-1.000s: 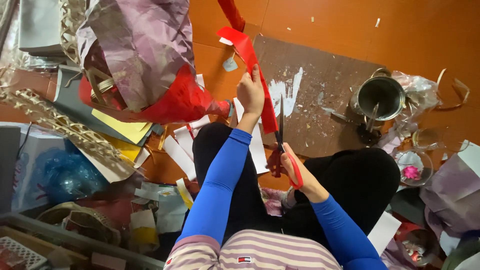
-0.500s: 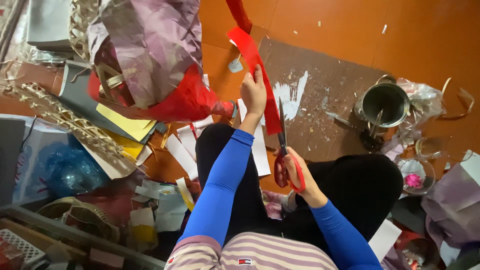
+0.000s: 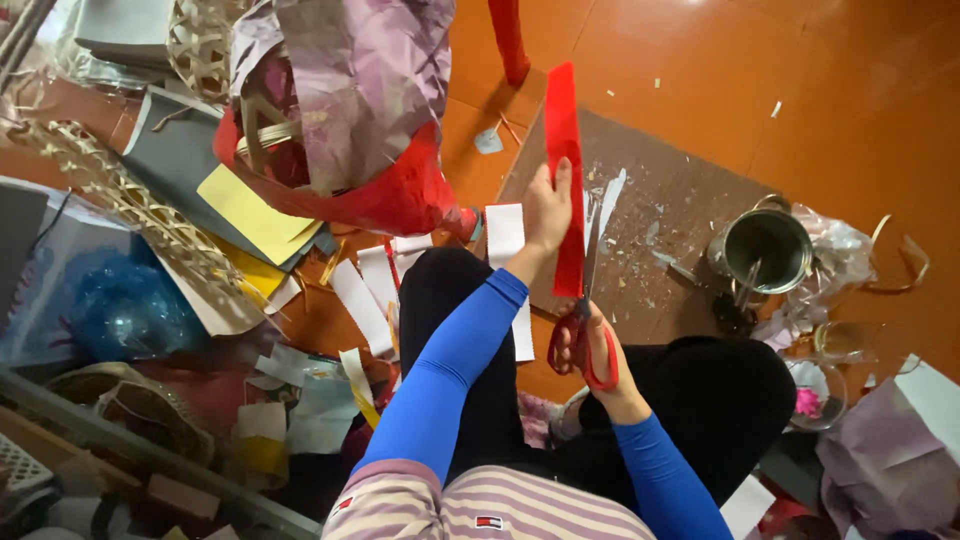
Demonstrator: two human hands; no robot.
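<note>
While the left hand [image 3: 548, 212] pinches the now-upright red strip [image 3: 563, 150], the right hand [image 3: 600, 352] grips red-handled scissors [image 3: 583, 320].

A small rectangular label [image 3: 489, 522] sits on the striped shirt at the near edge, just right of the middle; it is dark with a touch of red and white, too small to make out further.

At the left edge, halfway up, lies a flat package [image 3: 75, 290] with a grey-white border and a clear front, and blue crinkled stuff shows through it. A pale woven strip lies across its far corner.

At the right, beside the metal pot, is a crumpled clear plastic wrapper [image 3: 840, 250], see-through with white glints.

No signs or screens show anywhere.
</note>
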